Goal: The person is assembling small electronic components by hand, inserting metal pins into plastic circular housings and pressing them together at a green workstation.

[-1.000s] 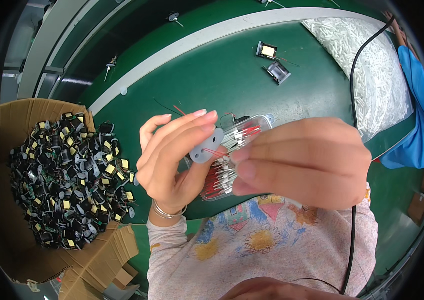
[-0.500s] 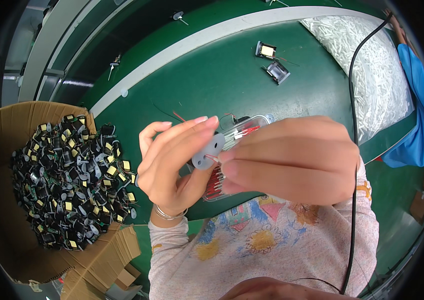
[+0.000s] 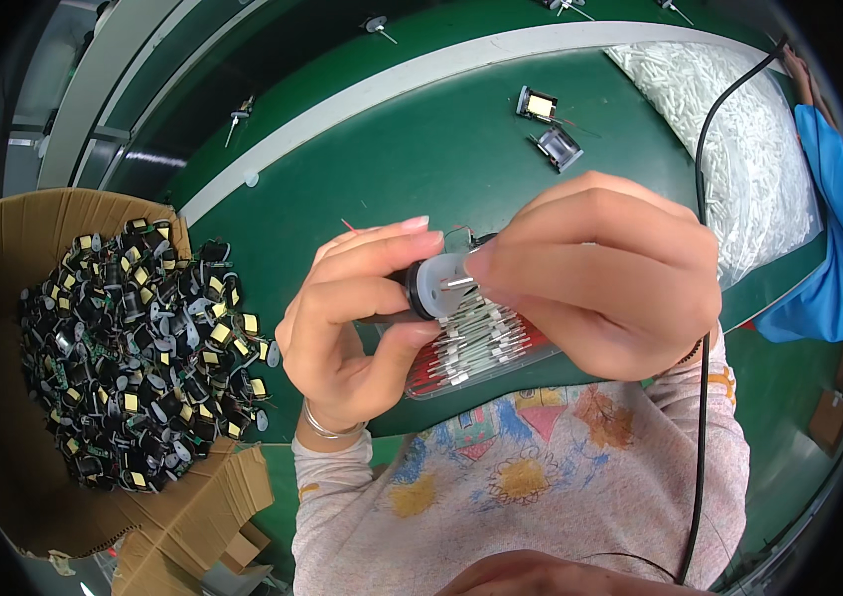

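Gripping the round black-rimmed part (image 3: 414, 290), the left hand (image 3: 347, 328) had its fingers curled over the top and its thumb below, the gap just filled by the part; its pale disc-shaped face (image 3: 430, 282) was turned toward the right fingertips. The right hand (image 3: 610, 278) held thumb and forefinger nearly together, pinching a thin pale lead (image 3: 457, 282) at that face; the exact contact was partly hidden. A red wire end (image 3: 349, 225) projected behind the left fingers. Below the fingertips lay a clear tray (image 3: 486, 376) of white-and-red wire leads (image 3: 491, 340); beyond them, well apart, sat two black housings (image 3: 561, 149).

Compared with half a second before: the grey holed face had been angled toward the camera, with a reddish wire running to the right fingertips. Now the face was turned farther right, the right hand was rotated, and more of the tray showed beneath the fingers.
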Tool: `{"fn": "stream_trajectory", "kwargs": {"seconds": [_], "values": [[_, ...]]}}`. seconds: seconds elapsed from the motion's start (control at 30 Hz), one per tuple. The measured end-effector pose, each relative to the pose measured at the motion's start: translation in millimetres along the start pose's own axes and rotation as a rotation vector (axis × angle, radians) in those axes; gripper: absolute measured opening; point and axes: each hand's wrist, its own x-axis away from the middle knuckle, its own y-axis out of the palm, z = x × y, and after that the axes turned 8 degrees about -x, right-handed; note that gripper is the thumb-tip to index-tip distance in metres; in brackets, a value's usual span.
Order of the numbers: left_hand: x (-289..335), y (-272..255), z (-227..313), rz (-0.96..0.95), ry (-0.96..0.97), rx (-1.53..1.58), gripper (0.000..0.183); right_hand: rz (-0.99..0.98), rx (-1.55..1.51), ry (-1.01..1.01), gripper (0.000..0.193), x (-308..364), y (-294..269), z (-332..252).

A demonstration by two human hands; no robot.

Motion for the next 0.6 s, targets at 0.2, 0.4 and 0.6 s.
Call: {"fn": "stream_trajectory", "kwargs": {"seconds": [0.2,0.4,0.6], "values": [[10,11,5,0.128,-0.075,0.109,0.026,0.024,0.138,-0.125,0.028,5,14,1],[11,9,7,0.076,0.05,-0.108,0.027,0.015,-0.09,0.019,0.027,5,15,9],[8,11,7,0.024,-0.065,-0.037,0.025,0.038,-0.006,0.009,0.026,10,23,5]]}}
